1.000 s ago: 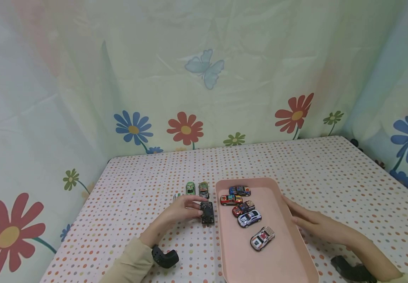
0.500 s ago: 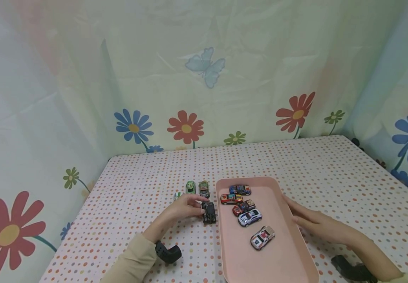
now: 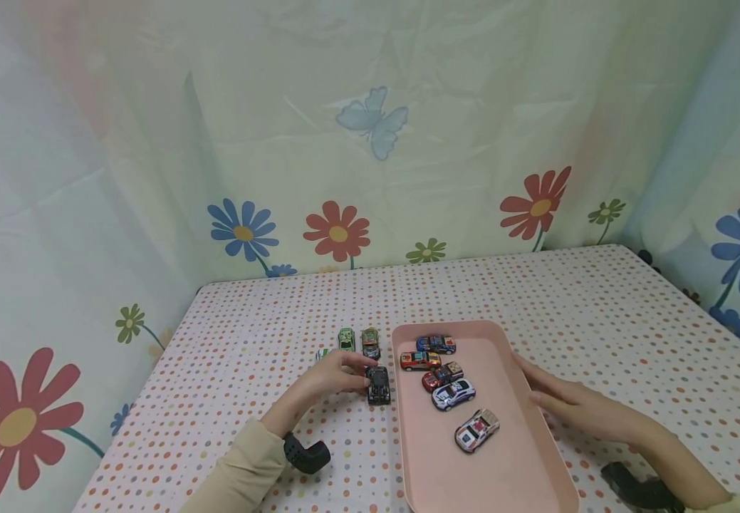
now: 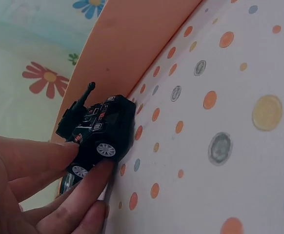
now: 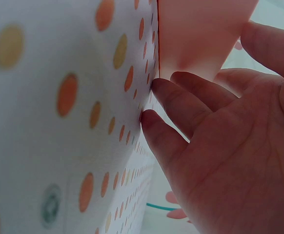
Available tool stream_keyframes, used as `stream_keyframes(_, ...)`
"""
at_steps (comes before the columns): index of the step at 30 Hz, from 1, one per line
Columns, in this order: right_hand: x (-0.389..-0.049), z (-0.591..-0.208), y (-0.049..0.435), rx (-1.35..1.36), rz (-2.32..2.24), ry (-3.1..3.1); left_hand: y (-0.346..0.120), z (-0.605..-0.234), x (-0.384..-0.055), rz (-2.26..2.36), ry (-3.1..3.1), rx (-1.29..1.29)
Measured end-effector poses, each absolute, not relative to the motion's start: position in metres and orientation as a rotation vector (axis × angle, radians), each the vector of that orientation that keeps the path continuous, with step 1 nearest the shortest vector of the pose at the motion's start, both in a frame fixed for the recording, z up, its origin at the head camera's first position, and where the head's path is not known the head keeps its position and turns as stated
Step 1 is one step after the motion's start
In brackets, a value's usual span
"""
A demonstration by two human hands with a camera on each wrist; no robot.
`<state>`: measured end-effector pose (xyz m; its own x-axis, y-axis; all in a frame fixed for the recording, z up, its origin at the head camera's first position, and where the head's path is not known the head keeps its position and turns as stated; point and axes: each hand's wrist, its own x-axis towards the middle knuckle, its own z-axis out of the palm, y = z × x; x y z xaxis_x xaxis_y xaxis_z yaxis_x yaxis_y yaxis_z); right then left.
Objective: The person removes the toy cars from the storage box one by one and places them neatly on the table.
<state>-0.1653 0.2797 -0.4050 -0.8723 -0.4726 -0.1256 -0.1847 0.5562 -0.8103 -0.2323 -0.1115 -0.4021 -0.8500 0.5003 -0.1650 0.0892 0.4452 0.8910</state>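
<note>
My left hand (image 3: 329,377) pinches a black toy armored car (image 3: 379,385) between thumb and fingers, just left of the pink tray (image 3: 491,491). In the left wrist view the toy has a gun turret, silver wheels and red markings, and stands close to the tray's wall. Past my left fingers sit a green toy car (image 3: 346,339), a green-and-brown toy car (image 3: 370,343) and a partly hidden green-and-white one (image 3: 322,353). My right hand (image 3: 577,410) rests along the tray's right side, its thumb at the rim and its fingers extended down near the tabletop.
Inside the tray lie several toy cars: a blue one (image 3: 436,345), a red-and-yellow one (image 3: 420,360), a dark red one (image 3: 443,377), a white-and-blue one (image 3: 454,394) and a white-and-red one (image 3: 476,430). Dotted cloth (image 3: 267,328) covers the table; a flowered curtain (image 3: 446,164) hangs behind.
My left hand has moved slightly right with the toy armored car, which has turned so that a different face shows. My right hand and the tray stay put.
</note>
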Motion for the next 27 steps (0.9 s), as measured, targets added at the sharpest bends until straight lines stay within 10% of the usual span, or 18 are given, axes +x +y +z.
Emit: stream_keyframes(27,-0.165,-0.404,0.279,-0.564,-1.199,2.477,-0.1,-0.379,-0.222,1.06,2.776,0.673)
